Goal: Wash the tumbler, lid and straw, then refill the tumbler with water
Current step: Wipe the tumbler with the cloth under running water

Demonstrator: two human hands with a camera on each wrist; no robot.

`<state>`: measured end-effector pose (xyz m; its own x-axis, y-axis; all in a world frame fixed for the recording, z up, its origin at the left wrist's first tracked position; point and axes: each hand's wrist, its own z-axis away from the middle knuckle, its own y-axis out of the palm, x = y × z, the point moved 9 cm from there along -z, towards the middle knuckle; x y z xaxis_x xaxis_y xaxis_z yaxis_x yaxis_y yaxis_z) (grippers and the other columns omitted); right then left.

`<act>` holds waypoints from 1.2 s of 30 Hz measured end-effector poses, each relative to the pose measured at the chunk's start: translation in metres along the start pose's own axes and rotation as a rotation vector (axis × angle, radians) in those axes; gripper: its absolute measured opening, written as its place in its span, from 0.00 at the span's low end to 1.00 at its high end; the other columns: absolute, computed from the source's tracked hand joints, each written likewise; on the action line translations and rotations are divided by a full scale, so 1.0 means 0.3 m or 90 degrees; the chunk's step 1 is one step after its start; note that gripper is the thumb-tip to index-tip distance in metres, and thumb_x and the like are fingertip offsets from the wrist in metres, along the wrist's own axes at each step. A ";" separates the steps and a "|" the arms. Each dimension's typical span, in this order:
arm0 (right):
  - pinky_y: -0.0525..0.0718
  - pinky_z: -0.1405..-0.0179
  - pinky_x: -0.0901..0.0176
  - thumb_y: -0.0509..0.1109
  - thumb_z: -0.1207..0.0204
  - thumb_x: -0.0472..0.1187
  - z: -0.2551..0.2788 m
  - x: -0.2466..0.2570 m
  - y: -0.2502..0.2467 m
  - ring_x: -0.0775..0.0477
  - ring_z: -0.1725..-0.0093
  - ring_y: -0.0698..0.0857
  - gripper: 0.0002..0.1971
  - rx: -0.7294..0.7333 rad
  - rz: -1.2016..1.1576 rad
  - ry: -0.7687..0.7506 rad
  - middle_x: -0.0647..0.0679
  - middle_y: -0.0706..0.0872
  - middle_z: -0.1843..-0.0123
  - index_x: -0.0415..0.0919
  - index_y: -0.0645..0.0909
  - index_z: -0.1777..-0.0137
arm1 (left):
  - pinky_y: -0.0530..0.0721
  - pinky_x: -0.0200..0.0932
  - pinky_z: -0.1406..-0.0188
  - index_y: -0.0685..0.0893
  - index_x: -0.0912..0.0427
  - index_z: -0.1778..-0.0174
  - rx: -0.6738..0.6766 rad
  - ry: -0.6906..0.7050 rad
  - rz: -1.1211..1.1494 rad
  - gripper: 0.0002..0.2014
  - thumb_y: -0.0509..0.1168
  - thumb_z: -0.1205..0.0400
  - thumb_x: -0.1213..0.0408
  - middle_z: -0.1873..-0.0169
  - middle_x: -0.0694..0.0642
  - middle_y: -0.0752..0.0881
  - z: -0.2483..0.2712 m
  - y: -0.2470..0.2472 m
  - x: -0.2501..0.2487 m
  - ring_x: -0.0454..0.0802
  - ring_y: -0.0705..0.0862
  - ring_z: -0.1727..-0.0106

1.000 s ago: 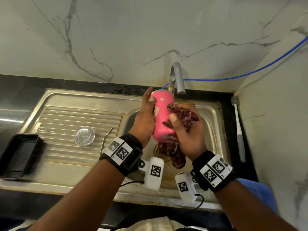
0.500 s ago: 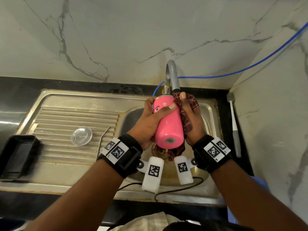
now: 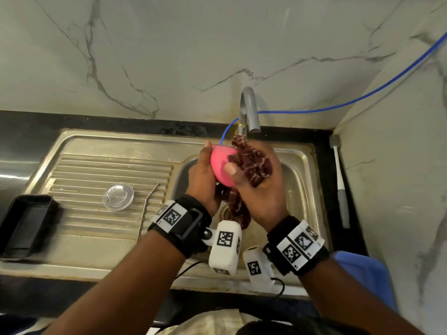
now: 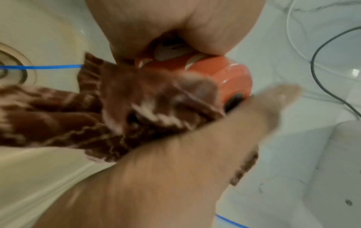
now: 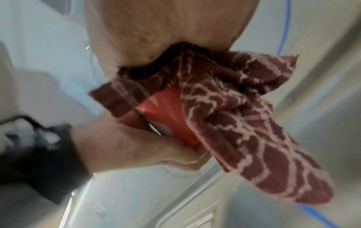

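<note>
A: Tumbler [image 3: 221, 166] is up over the basin, right of centre in the head view, and we're in the scrubbing step. From the far left: black tray [image 3: 24, 222] on the counter edge, then the clear lid [image 3: 118, 196] lying on the ribbed drainboard [image 3: 96, 170], and a thin metal straw [image 3: 148, 201] just beside it. Both look untouched by soap, so we'd judge the job under halfway.

B: And the hands?

A: Our left hand [image 3: 204, 180] is curled round the pink body from the left, holding it tilted, base towards us. Our right hand [image 3: 257, 187] grips the maroon patterned cloth [image 3: 251, 163] and presses it against the tumbler's right side, thumb laid across the pink. A tail of cloth hangs below toward the drain.

B: Tap running?

A: Can't tell; the grey faucet [image 3: 249, 110] sits above the hands, no stream visible. Farther right, a brush [image 3: 339, 180] lies along the counter by the wall.

B: Next move?

A: We reckon turning the tumbler in the left palm so the cloth reaches the rest, then the inside. Wet, smooth sides — it calls for a firm left grip, or it slips into the sink [image 3: 300, 189].
</note>
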<state>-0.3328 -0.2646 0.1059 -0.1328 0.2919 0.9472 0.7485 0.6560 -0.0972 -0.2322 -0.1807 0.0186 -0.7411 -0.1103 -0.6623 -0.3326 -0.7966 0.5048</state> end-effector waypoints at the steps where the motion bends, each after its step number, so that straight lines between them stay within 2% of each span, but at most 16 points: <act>1: 0.87 0.32 0.47 0.83 0.26 0.57 -0.003 0.011 -0.008 0.49 0.32 0.87 0.30 0.002 0.076 -0.044 0.46 0.87 0.32 0.42 0.84 0.29 | 0.83 0.70 0.27 0.84 0.64 0.25 -0.010 0.006 -0.009 0.47 0.75 0.28 0.28 0.32 0.72 0.87 0.004 -0.002 0.000 0.71 0.87 0.31; 3: 0.86 0.33 0.49 0.82 0.27 0.62 -0.010 0.028 -0.023 0.48 0.32 0.85 0.33 0.009 0.218 -0.117 0.45 0.85 0.31 0.41 0.86 0.29 | 0.88 0.65 0.33 0.85 0.63 0.27 -0.031 0.021 -0.026 0.38 0.74 0.23 0.35 0.37 0.70 0.90 0.005 -0.010 0.000 0.67 0.91 0.36; 6: 0.82 0.35 0.50 0.75 0.23 0.67 -0.005 0.061 -0.020 0.40 0.32 0.83 0.32 0.023 0.399 -0.242 0.41 0.85 0.29 0.42 0.87 0.30 | 0.92 0.55 0.47 0.90 0.56 0.37 -0.066 0.018 -0.073 0.21 0.71 0.15 0.43 0.47 0.60 0.95 0.009 -0.027 0.007 0.56 0.95 0.49; 10: 0.80 0.40 0.48 0.66 0.18 0.68 0.021 0.094 0.017 0.33 0.35 0.82 0.29 0.060 0.486 -0.401 0.38 0.88 0.32 0.45 0.85 0.29 | 0.92 0.52 0.48 0.89 0.57 0.32 0.006 -0.030 -0.036 0.25 0.69 0.16 0.43 0.37 0.63 0.92 0.024 0.007 0.019 0.58 0.92 0.38; 12: 0.81 0.39 0.48 0.65 0.15 0.66 0.012 0.091 0.010 0.33 0.34 0.83 0.27 0.070 0.466 -0.416 0.38 0.88 0.31 0.47 0.82 0.28 | 0.92 0.50 0.51 0.87 0.59 0.28 0.050 -0.048 -0.011 0.31 0.72 0.21 0.42 0.33 0.64 0.90 0.021 0.024 0.013 0.58 0.91 0.35; 15: 0.87 0.37 0.48 0.66 0.14 0.60 -0.032 0.049 -0.028 0.42 0.34 0.86 0.25 0.050 0.366 -0.285 0.41 0.86 0.30 0.43 0.85 0.28 | 0.92 0.54 0.46 0.85 0.63 0.27 -0.024 0.002 -0.014 0.42 0.81 0.35 0.43 0.35 0.67 0.90 -0.012 -0.016 -0.026 0.61 0.91 0.36; 19: 0.87 0.45 0.61 0.61 0.11 0.60 -0.052 -0.016 -0.052 0.54 0.40 0.89 0.23 -0.016 0.249 -0.109 0.50 0.89 0.38 0.45 0.85 0.32 | 0.92 0.62 0.45 0.81 0.66 0.25 -0.050 0.079 0.033 0.41 0.87 0.32 0.55 0.36 0.70 0.90 -0.027 -0.041 -0.068 0.68 0.91 0.37; 22: 0.86 0.59 0.59 0.58 0.09 0.64 -0.055 -0.141 -0.069 0.53 0.56 0.92 0.23 -0.064 0.073 0.180 0.50 0.92 0.54 0.49 0.87 0.41 | 0.88 0.76 0.37 0.84 0.69 0.36 -0.034 0.156 0.022 0.32 0.89 0.33 0.66 0.42 0.69 0.91 -0.012 -0.027 -0.100 0.70 0.91 0.39; 24: 0.86 0.63 0.58 0.56 0.10 0.67 -0.017 -0.265 -0.044 0.50 0.61 0.92 0.30 -0.032 -0.103 0.414 0.46 0.93 0.58 0.42 0.88 0.37 | 0.87 0.79 0.41 0.82 0.65 0.48 -0.026 0.228 -0.032 0.25 0.88 0.35 0.71 0.52 0.66 0.89 0.010 -0.006 -0.129 0.67 0.90 0.48; 25: 0.89 0.60 0.55 0.54 0.10 0.68 0.006 -0.301 -0.010 0.47 0.57 0.94 0.33 0.014 -0.212 0.491 0.43 0.95 0.54 0.40 0.86 0.31 | 0.88 0.78 0.42 0.81 0.65 0.49 -0.020 0.266 -0.070 0.25 0.88 0.35 0.73 0.53 0.66 0.88 0.017 0.001 -0.143 0.65 0.90 0.50; 27: 0.91 0.44 0.45 0.53 0.09 0.67 0.038 -0.341 0.033 0.38 0.43 0.94 0.34 0.084 -0.362 0.561 0.35 0.94 0.41 0.41 0.82 0.24 | 0.90 0.74 0.43 0.82 0.69 0.42 -0.004 0.336 -0.154 0.30 0.89 0.36 0.73 0.47 0.67 0.90 0.026 0.015 -0.169 0.64 0.91 0.47; 28: 0.91 0.42 0.44 0.54 0.09 0.66 0.046 -0.353 0.034 0.37 0.43 0.94 0.33 0.080 -0.397 0.580 0.33 0.93 0.39 0.40 0.82 0.24 | 0.92 0.70 0.44 0.84 0.66 0.37 0.001 0.367 -0.200 0.34 0.90 0.37 0.71 0.42 0.64 0.90 0.033 0.024 -0.181 0.63 0.92 0.43; 30: 0.93 0.49 0.47 0.57 0.08 0.61 0.051 -0.383 0.031 0.40 0.52 0.95 0.28 0.044 -0.426 0.607 0.34 0.94 0.46 0.37 0.85 0.31 | 0.93 0.60 0.43 0.85 0.57 0.32 -0.001 0.426 -0.295 0.39 0.92 0.40 0.65 0.37 0.53 0.89 0.047 0.041 -0.200 0.55 0.90 0.38; 33: 0.92 0.57 0.51 0.60 0.07 0.56 0.065 -0.407 0.036 0.43 0.61 0.93 0.24 -0.013 -0.431 0.655 0.37 0.94 0.57 0.35 0.89 0.44 | 0.89 0.43 0.38 0.89 0.52 0.38 -0.002 0.534 -0.453 0.33 0.92 0.39 0.62 0.32 0.43 0.82 0.083 0.082 -0.221 0.40 0.85 0.35; 35: 0.91 0.53 0.52 0.59 0.07 0.56 0.074 -0.408 0.051 0.43 0.56 0.92 0.27 0.013 -0.426 0.659 0.38 0.93 0.53 0.35 0.92 0.43 | 0.85 0.38 0.37 0.90 0.55 0.43 -0.003 0.591 -0.541 0.30 0.92 0.39 0.59 0.31 0.44 0.80 0.095 0.092 -0.220 0.36 0.82 0.33; 36: 0.90 0.45 0.50 0.59 0.07 0.57 0.077 -0.404 0.056 0.41 0.50 0.91 0.27 0.029 -0.421 0.652 0.36 0.92 0.48 0.34 0.91 0.38 | 0.84 0.36 0.36 0.90 0.59 0.44 -0.008 0.600 -0.565 0.30 0.92 0.39 0.58 0.31 0.45 0.80 0.091 0.087 -0.216 0.35 0.81 0.33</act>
<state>-0.3191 -0.2730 -0.0175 0.1102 -0.7779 0.6186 0.7043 0.5003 0.5036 -0.2086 -0.1780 0.0897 0.4250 0.0858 -0.9011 -0.4862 -0.8181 -0.3072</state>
